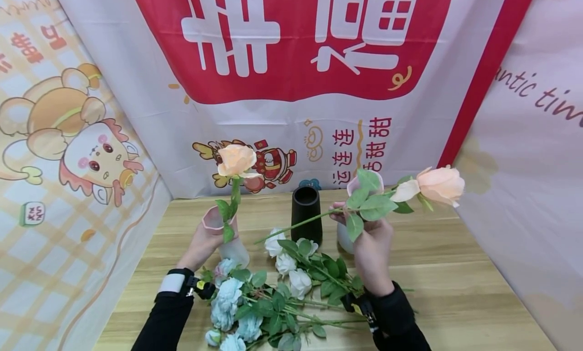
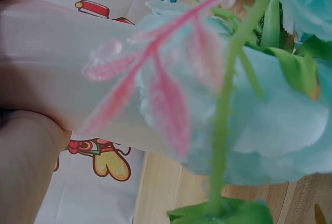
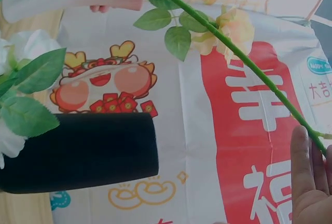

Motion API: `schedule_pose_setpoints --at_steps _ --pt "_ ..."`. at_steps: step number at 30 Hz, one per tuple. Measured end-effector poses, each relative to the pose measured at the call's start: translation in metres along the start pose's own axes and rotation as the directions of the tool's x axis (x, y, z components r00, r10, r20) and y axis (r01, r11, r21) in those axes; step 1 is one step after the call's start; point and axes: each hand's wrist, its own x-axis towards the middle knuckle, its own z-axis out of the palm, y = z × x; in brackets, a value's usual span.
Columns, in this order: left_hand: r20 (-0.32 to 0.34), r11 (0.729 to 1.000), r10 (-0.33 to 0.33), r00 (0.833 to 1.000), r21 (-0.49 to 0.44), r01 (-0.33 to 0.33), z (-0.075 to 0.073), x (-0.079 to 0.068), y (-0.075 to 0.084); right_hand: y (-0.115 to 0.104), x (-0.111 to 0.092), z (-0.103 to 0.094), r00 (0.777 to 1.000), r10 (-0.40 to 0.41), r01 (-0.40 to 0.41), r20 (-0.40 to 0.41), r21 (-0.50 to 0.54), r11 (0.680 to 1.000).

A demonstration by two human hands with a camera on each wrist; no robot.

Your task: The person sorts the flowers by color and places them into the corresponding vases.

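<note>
My left hand (image 1: 202, 246) grips a pink-rimmed white vase (image 1: 234, 252) at the left of the table. A peach rose (image 1: 237, 160) stands in that vase, its bloom above the rim. In the left wrist view the fingers and thumb lie around the pale vase (image 2: 88, 73). To the right, my right hand (image 1: 374, 247) pinches the green stem of another peach rose (image 1: 441, 185). This rose lies slanted in the air, bloom to the right and cut end to the left. A second pink-rimmed vase (image 1: 344, 239) stands behind the right hand, partly hidden by leaves.
A black vase (image 1: 307, 222) stands between the hands. Light blue flowers (image 1: 226, 300) and white roses (image 1: 286, 264) lie across the front of the wooden table (image 1: 446, 270). A printed cloth (image 1: 291, 111) hangs behind, with more printed cloth on both sides.
</note>
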Motion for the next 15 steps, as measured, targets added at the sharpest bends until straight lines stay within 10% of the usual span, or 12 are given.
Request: schedule_pose_setpoints --at_steps 15 --pt "0.006 0.999 0.024 1.000 0.023 -0.024 0.000 0.001 -0.001 0.004 0.014 0.033 0.995 -0.099 0.095 0.016 0.166 0.981"
